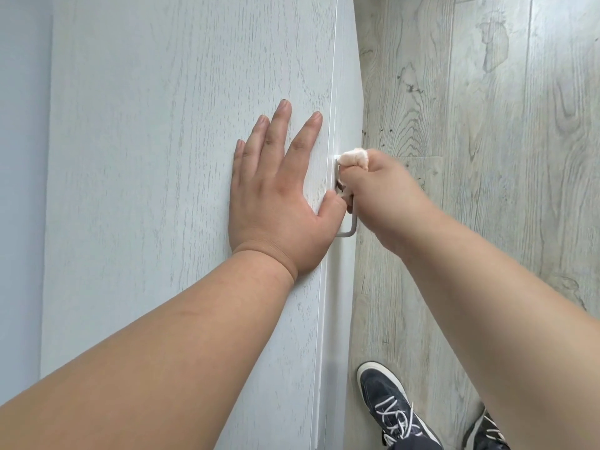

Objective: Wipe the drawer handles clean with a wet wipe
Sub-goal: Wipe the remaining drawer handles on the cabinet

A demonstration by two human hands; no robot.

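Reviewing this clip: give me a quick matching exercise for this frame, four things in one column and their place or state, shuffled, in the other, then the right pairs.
Things:
1. left hand
2. right hand
3. wet wipe
4. shoe

Places or states:
A. bunched up, held against the handle
B. on the wood-grain floor, bottom of the view
C. flat, fingers spread, on the top of the cabinet
D. curled round the wipe at the cabinet's front

Pairs: 1-C, 2-D, 3-A, 4-B
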